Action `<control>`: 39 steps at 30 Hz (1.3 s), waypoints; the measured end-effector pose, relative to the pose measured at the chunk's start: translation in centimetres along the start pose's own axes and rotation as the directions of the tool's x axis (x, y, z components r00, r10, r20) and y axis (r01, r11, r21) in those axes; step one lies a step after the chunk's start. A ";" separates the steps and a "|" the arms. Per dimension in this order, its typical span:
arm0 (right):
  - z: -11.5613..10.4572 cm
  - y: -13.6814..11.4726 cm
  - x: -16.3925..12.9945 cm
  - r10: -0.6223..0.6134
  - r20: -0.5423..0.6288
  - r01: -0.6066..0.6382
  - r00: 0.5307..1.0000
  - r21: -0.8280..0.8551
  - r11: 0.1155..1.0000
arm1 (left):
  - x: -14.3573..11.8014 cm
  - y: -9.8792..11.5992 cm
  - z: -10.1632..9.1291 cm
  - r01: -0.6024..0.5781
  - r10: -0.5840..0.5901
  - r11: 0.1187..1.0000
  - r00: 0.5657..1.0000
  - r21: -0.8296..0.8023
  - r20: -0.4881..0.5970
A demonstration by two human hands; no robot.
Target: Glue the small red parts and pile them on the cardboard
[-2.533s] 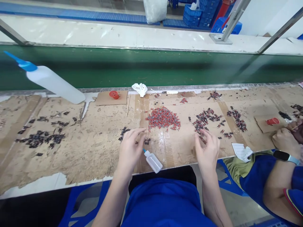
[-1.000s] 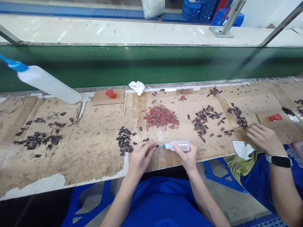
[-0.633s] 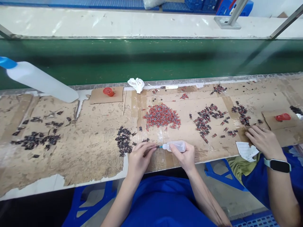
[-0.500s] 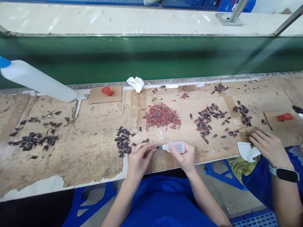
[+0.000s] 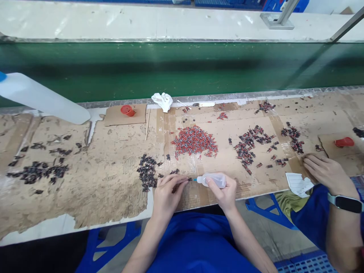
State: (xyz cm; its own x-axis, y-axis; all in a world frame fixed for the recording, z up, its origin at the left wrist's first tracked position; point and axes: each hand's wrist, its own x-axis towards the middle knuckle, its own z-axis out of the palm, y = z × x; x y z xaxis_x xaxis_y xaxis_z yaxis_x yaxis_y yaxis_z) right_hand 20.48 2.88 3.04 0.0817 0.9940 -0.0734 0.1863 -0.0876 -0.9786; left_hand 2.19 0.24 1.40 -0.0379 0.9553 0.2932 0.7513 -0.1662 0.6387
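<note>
In front of the red-part heap (image 5: 195, 141), the right hand (image 5: 226, 191) clasps a dropper bottle (image 5: 212, 180). The left hand (image 5: 167, 192) pinches a dark piece (image 5: 190, 179) at the blue nozzle (image 5: 195, 179).

The middle parts heap (image 5: 195, 142) lies on cardboard (image 5: 108, 193) behind the hands (image 5: 167, 192)

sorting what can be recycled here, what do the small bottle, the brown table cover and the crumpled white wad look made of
Small bottle: probably plastic with a smooth finish, as its walls look cloudy and see-through.
Brown table cover: most likely cardboard, mostly matt, with ragged torn edges and a scuffed surface.
Crumpled white wad: perhaps tissue, matt and deeply creased, though thin cloth could look the same.
</note>
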 end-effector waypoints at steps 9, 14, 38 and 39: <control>0.1 0.1 0.1 -0.010 0.036 0.013 0.999 -0.069 0.998 | 0.0 0.2 -0.1 -0.002 0.002 1.000 1.000 0.002 0.002; -0.1 -0.5 0.4 0.006 -0.007 -0.007 1.000 -0.050 0.999 | -0.1 0.1 0.3 -0.001 0.002 1.000 0.999 0.020 -0.033; 3.2 -1.8 4.6 -0.242 -0.017 0.174 0.970 -0.649 0.741 | -0.2 0.5 -2.2 0.151 -0.211 0.895 0.972 -0.420 -0.101; 3.2 -1.6 4.9 -0.234 0.000 0.172 0.972 -0.676 0.717 | -0.2 0.7 -2.1 0.153 -0.216 0.890 0.971 -0.430 -0.102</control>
State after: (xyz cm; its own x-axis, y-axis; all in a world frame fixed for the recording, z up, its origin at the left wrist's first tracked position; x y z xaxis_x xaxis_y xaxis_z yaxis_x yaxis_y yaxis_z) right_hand 17.42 8.09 3.67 0.0360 0.9869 0.1575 0.8092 0.0636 -0.5840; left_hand 1.34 -0.56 3.27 -0.2664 0.9387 0.2189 0.3790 -0.1068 0.9192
